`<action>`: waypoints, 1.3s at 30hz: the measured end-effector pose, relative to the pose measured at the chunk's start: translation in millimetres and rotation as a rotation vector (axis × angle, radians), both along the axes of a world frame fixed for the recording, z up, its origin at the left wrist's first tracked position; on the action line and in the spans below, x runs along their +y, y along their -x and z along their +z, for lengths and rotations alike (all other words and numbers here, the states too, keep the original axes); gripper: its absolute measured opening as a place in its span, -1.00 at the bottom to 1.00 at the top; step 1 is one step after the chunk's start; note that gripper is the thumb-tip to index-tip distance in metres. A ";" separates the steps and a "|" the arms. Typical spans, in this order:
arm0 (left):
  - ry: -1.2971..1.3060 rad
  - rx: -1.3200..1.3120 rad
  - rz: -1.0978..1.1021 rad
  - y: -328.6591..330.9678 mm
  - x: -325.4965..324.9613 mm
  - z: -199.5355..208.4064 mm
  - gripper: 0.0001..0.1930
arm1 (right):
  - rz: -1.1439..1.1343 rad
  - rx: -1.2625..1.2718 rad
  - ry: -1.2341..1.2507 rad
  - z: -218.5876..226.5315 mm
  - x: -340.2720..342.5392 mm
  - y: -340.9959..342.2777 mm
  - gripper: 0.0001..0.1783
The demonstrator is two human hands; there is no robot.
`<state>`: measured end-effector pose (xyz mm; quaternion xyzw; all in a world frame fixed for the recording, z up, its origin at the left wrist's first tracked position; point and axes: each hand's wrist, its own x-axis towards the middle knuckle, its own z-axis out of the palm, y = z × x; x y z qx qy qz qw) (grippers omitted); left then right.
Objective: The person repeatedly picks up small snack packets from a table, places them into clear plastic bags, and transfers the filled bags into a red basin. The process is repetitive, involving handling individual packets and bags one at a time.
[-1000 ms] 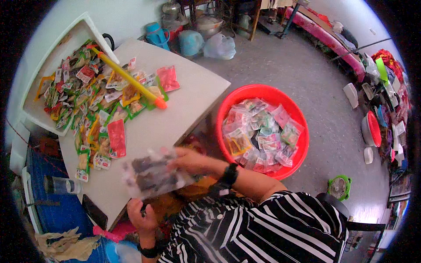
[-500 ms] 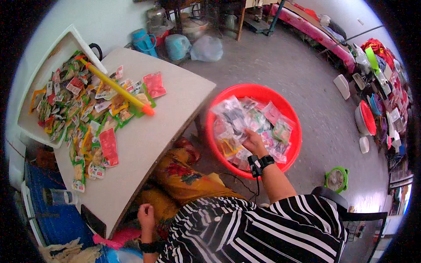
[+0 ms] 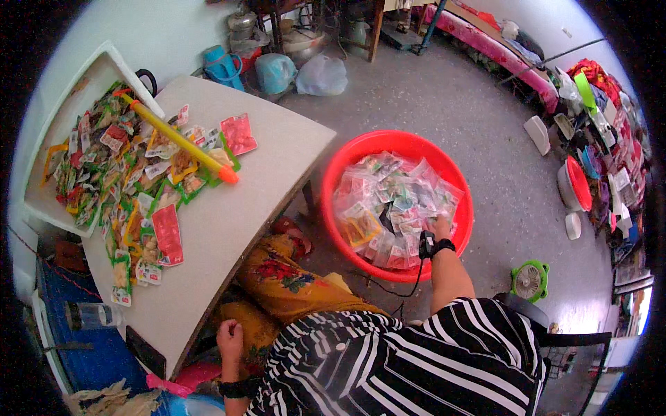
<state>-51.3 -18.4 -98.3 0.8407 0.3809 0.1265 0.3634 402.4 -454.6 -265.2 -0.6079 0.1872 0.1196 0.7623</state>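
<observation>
Head view: right hand (image 3: 438,227) down among clear packets (image 3: 395,208) in a round red tub (image 3: 347,156).

Fingers are buried in the glossy, crinkled plastic bags, so whether they grip one cannot be told. The heap sits on the floor, right of the pale table (image 3: 257,201). Left hand (image 3: 229,340) rests loosely curled by the table edge, holding nothing. A yellow tube (image 3: 180,141) lies diagonally, orange tip lower-right.

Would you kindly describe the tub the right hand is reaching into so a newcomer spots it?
Beside the pale table, on the grey floor, stands a round red tub. The right hand rests on its clear packets; it is the biggest red vessel here.
</observation>
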 end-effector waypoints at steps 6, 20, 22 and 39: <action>0.078 -0.056 0.055 -0.1 -7.2 5.2 -0.84 | 0.760 -0.501 1.439 -34.0 40.8 66.0 -0.75; -0.023 -0.087 0.473 62.7 -8.8 34.0 -0.83 | 1.283 -0.080 0.169 133.6 294.1 135.9 -0.85; -0.100 -0.104 0.610 92.8 -7.2 38.8 -0.85 | 1.485 -0.084 0.107 169.3 313.2 176.4 -0.85; 0.086 0.309 1.259 415.5 -58.6 -101.1 -0.64 | 1.713 -0.084 0.181 182.2 349.6 221.1 -0.81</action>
